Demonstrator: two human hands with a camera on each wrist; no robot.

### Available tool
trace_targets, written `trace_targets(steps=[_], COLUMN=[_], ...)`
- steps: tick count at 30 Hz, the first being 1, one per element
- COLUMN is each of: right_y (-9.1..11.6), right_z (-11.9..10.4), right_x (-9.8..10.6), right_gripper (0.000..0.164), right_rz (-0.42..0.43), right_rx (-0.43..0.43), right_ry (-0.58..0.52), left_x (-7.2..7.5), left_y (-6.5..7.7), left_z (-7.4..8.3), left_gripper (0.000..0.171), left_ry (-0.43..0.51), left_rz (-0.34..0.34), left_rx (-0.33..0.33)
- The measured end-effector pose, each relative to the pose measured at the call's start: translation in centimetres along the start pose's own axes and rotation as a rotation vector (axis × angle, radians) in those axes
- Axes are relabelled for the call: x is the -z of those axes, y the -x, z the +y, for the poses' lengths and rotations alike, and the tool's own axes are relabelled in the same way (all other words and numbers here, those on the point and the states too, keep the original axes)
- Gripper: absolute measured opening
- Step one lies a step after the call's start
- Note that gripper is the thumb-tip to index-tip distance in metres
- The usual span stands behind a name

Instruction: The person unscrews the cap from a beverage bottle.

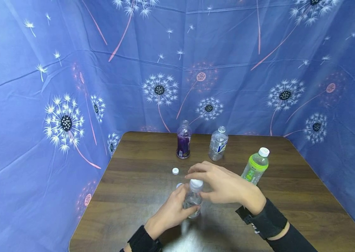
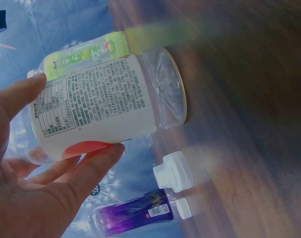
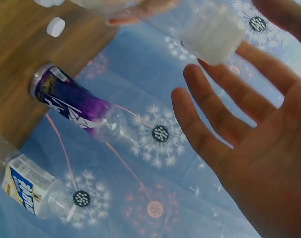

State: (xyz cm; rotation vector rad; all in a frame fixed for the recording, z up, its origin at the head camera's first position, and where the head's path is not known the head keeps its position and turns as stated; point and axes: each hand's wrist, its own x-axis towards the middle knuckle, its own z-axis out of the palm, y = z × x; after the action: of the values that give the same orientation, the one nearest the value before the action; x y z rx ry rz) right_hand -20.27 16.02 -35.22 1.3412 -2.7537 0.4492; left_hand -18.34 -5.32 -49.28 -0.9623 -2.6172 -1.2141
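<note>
A clear plastic bottle (image 1: 193, 200) with a white cap (image 1: 196, 184) stands upright near the table's front. Around its body my left hand (image 1: 172, 212) curls, thumb on one side and fingers on the other. The left wrist view shows the bottle's printed white label (image 2: 98, 101) with a red patch. My right hand (image 1: 223, 183) hovers about the cap, its fingers spread and loosely bent. In the right wrist view a gap shows between most fingers (image 3: 197, 82) and the cap; whether any fingertip touches it is hard to tell.
Behind stand an uncapped purple-labelled bottle (image 1: 183, 144) and an uncapped clear bottle (image 1: 218, 145). A capped green-labelled bottle (image 1: 255, 167) is at the right. A small white cap (image 1: 175, 171) lies on the wooden table (image 1: 139, 168), near a larger white cap (image 2: 176, 171) with a narrower neck.
</note>
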Motion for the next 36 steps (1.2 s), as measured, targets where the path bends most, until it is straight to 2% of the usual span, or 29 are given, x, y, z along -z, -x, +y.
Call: trace_targets(steps=[4, 8, 14, 22, 28, 33, 36], right_y=[-0.1, -0.2, -0.4, -1.0, -1.5, -1.9, -1.8], right_z=[0.1, 0.1, -0.2, -1.0, -1.4, -1.5, -1.5], right_x=[0.5, 0.5, 0.2, -0.5, -1.4, -1.9, -2.0], right_gripper=[0.049, 0.042, 0.034, 0.019, 0.029, 0.037, 0.039], right_rz=[-0.010, 0.000, 0.011, 0.069, 0.124, 0.160, 0.153], right_rx=[0.072, 0.088, 0.007, -0.041, -0.125, -0.205, -0.242], right_ry=[-0.014, -0.017, 0.008, 0.171, 0.240, 0.247, 0.239], left_x=[0.0, -0.1, -0.2, -0.1, -0.1, -0.1, -0.1], left_y=[0.1, 0.1, -0.1, 0.0, -0.1, -0.1, -0.1], left_z=[0.0, 0.0, 0.2, 0.3, 0.2, 0.2, 0.3], left_gripper=[0.069, 0.075, 0.075, 0.074, 0.063, 0.068, 0.071], left_ry=[0.019, 0.025, 0.020, 0.013, 0.021, 0.014, 0.003], left_rz=[-0.003, -0.003, 0.013, 0.003, 0.012, 0.008, 0.003], left_rx=[0.014, 0.018, 0.008, 0.023, 0.007, 0.013, 0.028])
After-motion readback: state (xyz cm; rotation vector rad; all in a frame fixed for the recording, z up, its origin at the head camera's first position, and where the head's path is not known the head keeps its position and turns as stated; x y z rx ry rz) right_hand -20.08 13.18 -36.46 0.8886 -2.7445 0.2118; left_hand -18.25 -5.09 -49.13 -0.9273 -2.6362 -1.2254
